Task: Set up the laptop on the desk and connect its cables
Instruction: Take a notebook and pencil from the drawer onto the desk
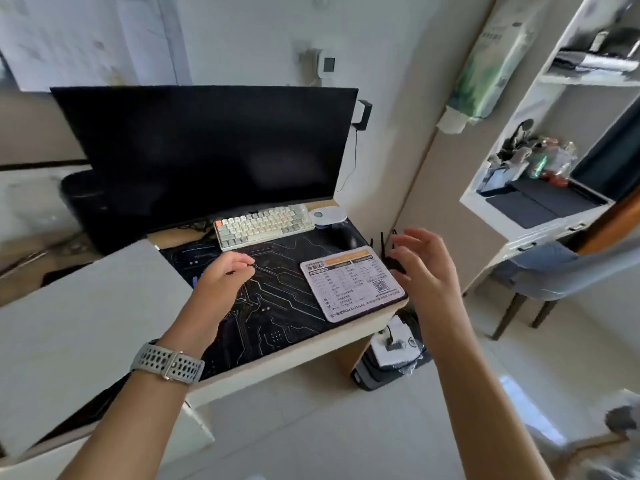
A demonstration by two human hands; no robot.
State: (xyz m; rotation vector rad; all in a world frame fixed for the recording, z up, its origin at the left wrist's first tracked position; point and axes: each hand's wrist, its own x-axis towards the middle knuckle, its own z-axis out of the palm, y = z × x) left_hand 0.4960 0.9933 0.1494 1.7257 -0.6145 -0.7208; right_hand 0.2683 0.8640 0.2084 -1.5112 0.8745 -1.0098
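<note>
A large pale flat slab (86,323), possibly the closed laptop, lies across the left part of the desk (304,355), covering the left end of the black circuit-pattern desk mat (277,306). My left hand (221,275), with a grey watch on its wrist, hovers at the slab's right edge with fingers loosely curled and nothing in them. My right hand (426,265) hangs over the desk's right edge, fingers spread and empty. No cable is in either hand.
A dark monitor (207,147) stands at the back, with a pale keyboard (263,225), a white round device (327,214) and a black mouse (343,235) before it. A printed mouse pad (353,282) lies front right. Black antennas (388,244), boxes (388,358), a chair (547,271) and shelves (540,202) are to the right.
</note>
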